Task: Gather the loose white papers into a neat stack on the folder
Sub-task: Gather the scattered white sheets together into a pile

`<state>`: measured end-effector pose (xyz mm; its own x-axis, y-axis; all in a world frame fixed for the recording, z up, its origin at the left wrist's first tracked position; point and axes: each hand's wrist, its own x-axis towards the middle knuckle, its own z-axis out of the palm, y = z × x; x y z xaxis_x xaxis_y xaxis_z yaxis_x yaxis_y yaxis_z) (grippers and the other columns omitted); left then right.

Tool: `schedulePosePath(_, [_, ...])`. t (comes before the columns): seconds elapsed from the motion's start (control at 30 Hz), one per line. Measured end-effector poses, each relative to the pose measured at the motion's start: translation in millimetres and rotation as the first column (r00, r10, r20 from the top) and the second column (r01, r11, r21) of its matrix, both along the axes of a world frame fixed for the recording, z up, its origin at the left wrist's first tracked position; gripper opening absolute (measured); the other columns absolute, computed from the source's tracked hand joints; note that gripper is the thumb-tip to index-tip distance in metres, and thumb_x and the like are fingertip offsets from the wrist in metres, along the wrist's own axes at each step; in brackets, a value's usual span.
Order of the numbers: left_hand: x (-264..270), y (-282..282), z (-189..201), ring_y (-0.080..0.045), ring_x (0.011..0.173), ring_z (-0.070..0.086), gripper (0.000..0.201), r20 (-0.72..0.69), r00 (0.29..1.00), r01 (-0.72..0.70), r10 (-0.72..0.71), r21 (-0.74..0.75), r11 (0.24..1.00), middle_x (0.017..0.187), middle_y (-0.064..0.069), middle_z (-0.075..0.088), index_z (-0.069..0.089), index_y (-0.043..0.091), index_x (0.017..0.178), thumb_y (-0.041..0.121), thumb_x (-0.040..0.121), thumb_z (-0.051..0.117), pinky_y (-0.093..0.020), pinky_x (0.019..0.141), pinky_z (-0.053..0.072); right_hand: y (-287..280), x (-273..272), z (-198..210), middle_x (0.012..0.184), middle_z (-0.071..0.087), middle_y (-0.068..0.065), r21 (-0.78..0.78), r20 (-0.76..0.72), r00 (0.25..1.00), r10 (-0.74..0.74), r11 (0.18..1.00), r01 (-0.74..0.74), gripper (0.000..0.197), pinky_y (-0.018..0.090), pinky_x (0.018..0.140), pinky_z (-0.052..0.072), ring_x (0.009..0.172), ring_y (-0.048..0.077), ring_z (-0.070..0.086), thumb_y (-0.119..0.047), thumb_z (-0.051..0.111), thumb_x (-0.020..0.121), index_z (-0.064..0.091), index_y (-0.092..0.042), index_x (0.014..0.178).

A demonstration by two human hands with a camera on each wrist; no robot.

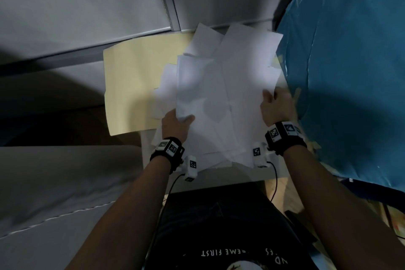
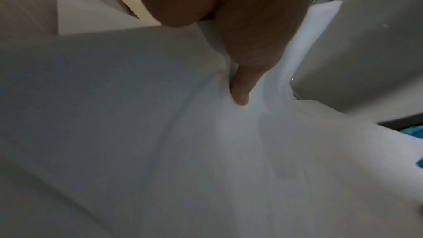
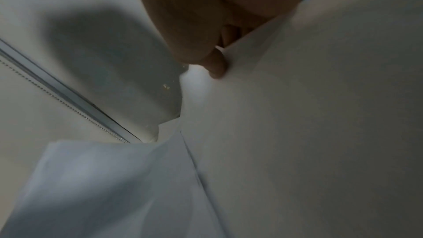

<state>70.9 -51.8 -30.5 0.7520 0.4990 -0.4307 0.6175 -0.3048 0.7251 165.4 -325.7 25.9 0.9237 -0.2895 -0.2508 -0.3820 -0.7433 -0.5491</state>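
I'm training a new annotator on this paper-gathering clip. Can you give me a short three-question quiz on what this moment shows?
1. True or false: the white papers already form a neat, squared stack.
2. Multiple choice: what lies to the right of the papers? A) blue cloth B) a red box C) a laptop
3. Fill in: the papers partly cover a pale ____ folder.

Key:
1. False. The sheets are fanned at different angles, with the left hand and right hand gripping opposite edges.
2. A
3. yellow
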Motion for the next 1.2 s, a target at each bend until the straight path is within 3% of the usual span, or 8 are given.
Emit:
schedulePosePath(0.1, [3, -3, 2, -0.02, 0.093, 0.069, 0.037, 0.022, 1.0, 0.007, -0.006, -0.023, 1.0, 0.102, 0.0, 0.072, 0.075, 0.008, 0.117, 0.022, 0.084, 0.086, -0.029, 0.079, 0.055, 1, 6, 7, 0.096, 0.064, 0.001, 0.174, -0.055, 0.991, 0.124, 0.978, -0.112, 0.029, 0.003, 0.067, 0.043, 0.084, 0.015, 0.062, -0.019, 0.076, 0.09, 0.062, -0.002, 0.109])
schedulePosePath(0.3, [3, -3, 1, -0.022, 0.102, 0.065, 0.049, 0.005, 0.996, 0.083, -0.084, 0.033, 0.996, 0.12, -0.009, 0.073, 0.069, 0.01, 0.128, 0.013, 0.082, 0.084, -0.031, 0.085, 0.051, -7, 39, 61, 0.084, 0.064, 0.01, -0.075, -0.029, 0.977, 0.212, 0.974, -0.214, 0.015, 0.042, 0.085, 0.057, 0.096, 0.037, 0.067, -0.027, 0.072, 0.087, 0.065, -0.014, 0.088])
schedulePosePath(0.53, [8, -4, -2, -0.031, 0.112, 0.068, 0.056, -0.023, 0.996, 0.093, -0.092, 0.042, 0.995, 0.124, -0.01, 0.072, 0.065, 0.015, 0.134, 0.013, 0.081, 0.083, -0.033, 0.089, 0.053, -5, 53, 194, 0.077, 0.064, 0.02, -0.111, 0.379, 0.736, 0.561, 0.817, -0.566, 0.021, 0.03, 0.061, 0.048, 0.073, 0.031, 0.061, -0.021, 0.066, 0.089, 0.064, -0.001, 0.086])
schedulePosePath(0.63, [8, -1, -1, -0.029, 0.12, 0.064, 0.088, 0.017, 0.996, 0.082, -0.083, 0.063, 0.995, 0.139, -0.006, 0.063, 0.043, 0.026, 0.15, 0.012, 0.076, 0.086, -0.036, 0.093, 0.057, 7, 51, 222, 0.088, 0.076, -0.009, 0.099, 0.54, 0.658, 0.524, 0.737, -0.668, 0.018, 0.007, 0.067, 0.043, 0.078, -0.001, 0.065, -0.019, 0.069, 0.097, 0.072, -0.001, 0.098])
schedulePosePath(0.77, [11, 0, -5, -0.004, 0.117, 0.05, 0.115, 0.101, 0.988, 0.113, -0.12, 0.07, 0.991, 0.165, 0.0, 0.038, 0.024, 0.026, 0.163, 0.011, 0.07, 0.089, 0.002, 0.077, 0.045, 14, 67, 198, 0.11, 0.076, 0.009, 0.548, 0.65, 0.738, 0.179, 0.562, -0.619, 0.032, 0.034, 0.088, 0.059, 0.1, 0.022, 0.074, -0.011, 0.07, 0.099, 0.062, 0.012, 0.12])
schedulePosePath(0.93, [-17, 8, -3, -0.035, 0.148, 0.04, 0.06, -0.345, 0.911, 0.236, -0.225, -0.01, 0.972, 0.162, -0.016, 0.04, 0.035, 0.004, 0.158, 0.024, 0.106, 0.057, -0.041, 0.121, 0.03, 23, 66, 101, 0.093, 0.078, -0.004, 0.672, 0.301, 0.943, 0.144, 0.67, -0.317, 0.026, 0.027, 0.072, 0.058, 0.078, 0.005, 0.072, -0.005, 0.079, 0.088, 0.071, 0.006, 0.111])
schedulePosePath(1.1, [2, 1, 11, -0.024, 0.075, 0.054, 0.035, -0.008, 0.991, -0.132, 0.136, -0.292, 0.947, 0.08, -0.016, 0.061, 0.059, 0.008, 0.075, 0.008, 0.107, 0.045, -0.037, 0.076, 0.041, 22, 43, 9, 0.114, 0.075, 0.01, 0.601, -0.057, 0.982, 0.182, 0.791, -0.112, 0.042, 0.04, 0.086, 0.063, 0.092, 0.02, 0.075, 0.005, 0.074, 0.086, 0.069, -0.005, 0.127])
schedulePosePath(1.2, [10, 2, 23, -0.022, 0.108, 0.066, 0.058, -0.004, 0.975, -0.205, 0.224, -0.419, 0.885, 0.12, -0.001, 0.073, 0.071, 0.012, 0.123, 0.06, 0.101, 0.045, -0.04, 0.105, 0.048, 15, 39, -12, 0.119, 0.072, 0.014, 0.59, -0.102, 0.97, 0.22, 0.799, -0.119, 0.055, 0.047, 0.097, 0.058, 0.103, 0.027, 0.07, 0.018, 0.068, 0.081, 0.064, -0.001, 0.132])
